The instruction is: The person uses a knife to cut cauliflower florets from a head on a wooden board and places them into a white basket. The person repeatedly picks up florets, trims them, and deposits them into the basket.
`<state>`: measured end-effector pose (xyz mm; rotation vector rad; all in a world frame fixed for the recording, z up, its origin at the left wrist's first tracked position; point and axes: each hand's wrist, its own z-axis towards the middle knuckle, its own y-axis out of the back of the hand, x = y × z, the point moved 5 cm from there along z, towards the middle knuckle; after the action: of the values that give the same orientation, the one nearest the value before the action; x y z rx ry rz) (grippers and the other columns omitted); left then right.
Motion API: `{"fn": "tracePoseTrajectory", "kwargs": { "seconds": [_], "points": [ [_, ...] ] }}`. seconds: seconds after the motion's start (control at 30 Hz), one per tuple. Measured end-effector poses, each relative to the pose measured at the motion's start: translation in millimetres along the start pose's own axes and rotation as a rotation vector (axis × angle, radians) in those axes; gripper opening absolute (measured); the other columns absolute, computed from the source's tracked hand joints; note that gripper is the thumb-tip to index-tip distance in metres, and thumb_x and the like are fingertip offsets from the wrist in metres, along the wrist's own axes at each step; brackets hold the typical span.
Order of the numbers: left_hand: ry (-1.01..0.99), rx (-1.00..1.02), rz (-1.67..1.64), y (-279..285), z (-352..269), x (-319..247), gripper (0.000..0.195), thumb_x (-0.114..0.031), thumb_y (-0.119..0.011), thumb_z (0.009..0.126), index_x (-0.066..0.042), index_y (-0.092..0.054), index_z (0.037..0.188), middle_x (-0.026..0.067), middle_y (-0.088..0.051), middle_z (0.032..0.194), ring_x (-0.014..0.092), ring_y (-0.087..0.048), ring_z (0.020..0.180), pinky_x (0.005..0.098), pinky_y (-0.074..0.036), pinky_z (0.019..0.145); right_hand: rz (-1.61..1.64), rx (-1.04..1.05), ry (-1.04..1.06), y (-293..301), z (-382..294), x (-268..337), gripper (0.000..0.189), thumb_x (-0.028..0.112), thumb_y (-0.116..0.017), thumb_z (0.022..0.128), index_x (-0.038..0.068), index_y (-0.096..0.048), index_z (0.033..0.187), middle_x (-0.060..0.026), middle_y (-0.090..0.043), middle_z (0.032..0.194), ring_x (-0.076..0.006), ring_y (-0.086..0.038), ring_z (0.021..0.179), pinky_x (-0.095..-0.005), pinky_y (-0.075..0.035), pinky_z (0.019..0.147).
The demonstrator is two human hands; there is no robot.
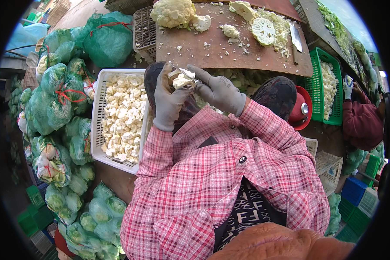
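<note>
My gloved left hand (pixel 171 100) is closed around a cut cauliflower piece (pixel 182 81), in front of my knees. In my gloved right hand (pixel 221 90) is a small knife, its narrow blade (pixel 186 72) lying against the top of that piece. The handle is hidden by my fingers. Beside my left arm stands a white plastic crate (pixel 97 130) filled with small cauliflower florets (pixel 125 117). Beyond my hands is a brown work board (pixel 188 48) with a large cauliflower head (pixel 173 13), a cut core slice (pixel 263 31), loose pieces and scraps.
A cleaver (pixel 295 39) lies at the board's right. A green crate of florets (pixel 323 87) and a red basin (pixel 302 107) sit right of my knee. Netted vegetable sacks (pixel 57 94) crowd the left. Another person's sleeve (pixel 360 120) shows at far right.
</note>
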<state>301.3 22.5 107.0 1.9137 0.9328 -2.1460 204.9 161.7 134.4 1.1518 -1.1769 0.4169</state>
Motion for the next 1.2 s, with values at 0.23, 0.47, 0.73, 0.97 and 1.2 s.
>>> {"fn": "tracePoseTrajectory", "kwargs": {
  "seconds": [0.23,0.47,0.73,0.97,1.2],
  "points": [
    [0.019,0.030,-0.039,-2.3,0.8,8.1,0.087,0.008,-0.078,0.082,0.003,-0.029,0.154,0.0184,-0.061,0.132,0.022,-0.065,0.114,0.0317,-0.057,0.094,0.809,-0.043,-0.264,-16.5,4.3,-19.0,0.051,0.026,-0.056,0.102,0.005,-0.047,0.147,-0.0065,-0.063,0.070,-0.0155,-0.060,0.057,-0.0280,-0.054,0.054],
    [-0.169,0.196,0.416,-7.8,-5.2,-3.0,0.097,0.001,-0.081,0.077,-0.001,-0.028,0.159,0.0201,-0.047,0.153,0.026,-0.050,0.137,0.0341,-0.044,0.110,0.372,-0.219,-0.370,41.5,-20.9,-54.9,0.061,0.026,-0.052,0.103,0.000,-0.037,0.155,0.0007,-0.059,0.078,-0.0068,-0.059,0.062,-0.0226,-0.050,0.056],
    [0.174,0.316,0.067,-4.3,7.8,18.7,0.088,-0.013,-0.084,0.080,0.002,-0.037,0.153,0.0199,-0.049,0.151,0.030,-0.056,0.133,0.0408,-0.047,0.111,0.692,-0.212,-0.300,18.7,-35.0,-58.1,0.050,0.024,-0.051,0.103,-0.002,-0.052,0.145,0.0004,-0.061,0.072,-0.0069,-0.058,0.059,-0.0223,-0.047,0.054],
    [0.328,0.329,-0.681,-5.8,-9.8,7.9,0.077,-0.017,-0.081,0.087,-0.008,-0.041,0.153,0.0142,-0.056,0.145,0.035,-0.057,0.133,0.0449,-0.052,0.107,0.634,-0.066,-0.226,15.3,-28.6,-27.4,0.051,0.024,-0.049,0.104,0.000,-0.048,0.149,-0.0017,-0.061,0.068,-0.0089,-0.059,0.056,-0.0225,-0.048,0.051],
    [0.050,0.053,-0.379,44.8,-17.0,-16.5,0.079,-0.016,-0.082,0.087,-0.008,-0.040,0.154,0.0160,-0.059,0.136,0.030,-0.062,0.125,0.0399,-0.055,0.103,0.541,0.301,-0.132,-19.2,-20.6,21.9,0.052,0.029,-0.050,0.106,0.005,-0.044,0.153,-0.0002,-0.056,0.069,-0.0092,-0.055,0.056,-0.0265,-0.049,0.052]
  ]
}}
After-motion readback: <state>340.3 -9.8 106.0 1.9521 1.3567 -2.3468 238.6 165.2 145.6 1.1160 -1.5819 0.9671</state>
